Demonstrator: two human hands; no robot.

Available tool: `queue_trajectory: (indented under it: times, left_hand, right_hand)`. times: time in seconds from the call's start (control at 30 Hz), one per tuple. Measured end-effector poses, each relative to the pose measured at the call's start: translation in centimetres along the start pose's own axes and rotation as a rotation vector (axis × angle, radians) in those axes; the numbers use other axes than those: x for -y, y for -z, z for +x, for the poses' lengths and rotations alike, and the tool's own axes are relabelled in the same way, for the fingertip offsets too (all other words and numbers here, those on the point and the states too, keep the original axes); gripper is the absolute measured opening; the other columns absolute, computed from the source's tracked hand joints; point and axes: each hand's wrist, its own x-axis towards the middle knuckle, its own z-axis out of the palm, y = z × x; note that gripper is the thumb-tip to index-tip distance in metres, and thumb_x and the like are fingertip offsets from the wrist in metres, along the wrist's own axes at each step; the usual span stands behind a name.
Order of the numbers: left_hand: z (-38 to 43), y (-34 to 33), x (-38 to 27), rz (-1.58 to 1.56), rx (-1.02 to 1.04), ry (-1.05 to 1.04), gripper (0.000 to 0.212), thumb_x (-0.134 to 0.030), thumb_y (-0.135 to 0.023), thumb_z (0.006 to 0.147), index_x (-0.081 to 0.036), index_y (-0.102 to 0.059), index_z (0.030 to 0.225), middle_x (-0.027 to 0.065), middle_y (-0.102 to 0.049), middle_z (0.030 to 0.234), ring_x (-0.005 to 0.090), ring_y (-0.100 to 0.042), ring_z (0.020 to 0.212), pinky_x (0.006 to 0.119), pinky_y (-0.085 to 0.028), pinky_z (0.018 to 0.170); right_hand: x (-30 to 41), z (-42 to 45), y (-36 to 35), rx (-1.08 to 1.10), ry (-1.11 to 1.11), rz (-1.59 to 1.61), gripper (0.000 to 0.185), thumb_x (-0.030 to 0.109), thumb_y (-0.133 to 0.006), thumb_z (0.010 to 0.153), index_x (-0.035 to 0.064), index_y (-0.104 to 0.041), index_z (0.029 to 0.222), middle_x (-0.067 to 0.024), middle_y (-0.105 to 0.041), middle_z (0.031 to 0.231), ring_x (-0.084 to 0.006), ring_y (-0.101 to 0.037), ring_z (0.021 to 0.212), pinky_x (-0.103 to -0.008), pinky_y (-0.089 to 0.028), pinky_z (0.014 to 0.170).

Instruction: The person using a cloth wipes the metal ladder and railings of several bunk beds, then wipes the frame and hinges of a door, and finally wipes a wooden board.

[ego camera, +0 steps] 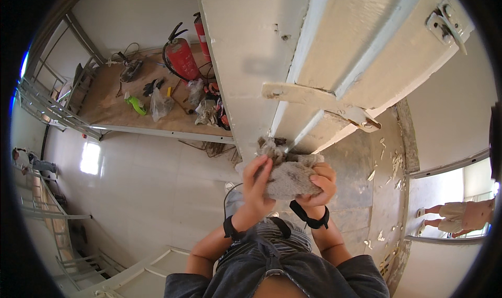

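A dirty grey cloth (292, 180) is held up before my waist, bunched along its upper edge. My left hand (257, 184) grips its left side, and my right hand (321, 184) has its fingers closed over the right side. Just beyond the cloth stands a worn cream-painted door (251, 62) with pale blue grooves. A metal latch plate (317, 101) crosses the door above my hands, and a hasp (445, 23) is fixed near its upper right corner. The door's surface directly behind the cloth is hidden.
A metal-framed bunk board (113, 101) at left bears a red fire extinguisher (182, 58), a green spray bottle (136, 104), a plastic bag (160, 103) and a dark glove (152, 87). Paint flakes (397, 164) litter the floor at right. One person (466, 215) stands beyond the doorway, another (39, 164) far left.
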Motion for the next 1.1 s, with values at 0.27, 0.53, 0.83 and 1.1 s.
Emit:
queue_trajectory:
  times: [0.27, 0.53, 0.83, 1.1]
  left_hand:
    - [-0.3, -1.2, 1.8, 0.024, 0.305, 0.125, 0.061, 0.002, -0.059, 0.063, 0.003, -0.047, 0.123, 0.0219, -0.026, 0.139, 0.0355, -0.036, 0.123, 0.038, -0.036, 0.098]
    - [-1.8, -1.7, 3.2, -0.011, 0.251, 0.054, 0.060, 0.001, -0.060, 0.063, 0.002, -0.046, 0.122, 0.0203, -0.035, 0.129, 0.0387, -0.033, 0.124, 0.041, -0.034, 0.099]
    - [-0.4, -1.3, 2.0, -0.002, 0.345, 0.027, 0.067, -0.001, -0.060, 0.063, 0.005, -0.037, 0.126, 0.0224, -0.031, 0.136, 0.0385, -0.033, 0.124, 0.046, -0.030, 0.102]
    - [-6.5, -4.4, 7.8, -0.052, 0.305, 0.050, 0.060, 0.006, -0.053, 0.065, 0.009, -0.037, 0.123, 0.0237, -0.030, 0.136, 0.0389, -0.032, 0.124, 0.048, -0.026, 0.104]
  right_hand:
    - [-3.4, -2.5, -0.6, -0.013, -0.097, -0.165, 0.028, 0.011, -0.064, 0.068, 0.0057, -0.051, 0.092, -0.0137, -0.054, 0.080, -0.0299, -0.053, 0.064, -0.0371, -0.043, 0.058]
    - [-3.5, -3.0, -1.0, -0.019, -0.167, -0.126, 0.026, 0.023, -0.065, 0.073, 0.0080, -0.053, 0.090, -0.0110, -0.053, 0.078, -0.0290, -0.052, 0.064, -0.0378, -0.042, 0.057]
    - [-3.7, -1.7, -0.5, -0.009, -0.011, -0.106, 0.034, 0.030, -0.070, 0.070, 0.0076, -0.052, 0.090, -0.0087, -0.053, 0.079, -0.0276, -0.052, 0.062, -0.0380, -0.042, 0.055]
    - [-6.1, -8.1, -1.5, 0.241, 0.037, -0.322, 0.028, 0.035, -0.060, 0.080, 0.0111, -0.051, 0.092, -0.0094, -0.052, 0.086, -0.0289, -0.052, 0.072, -0.0403, -0.042, 0.067]
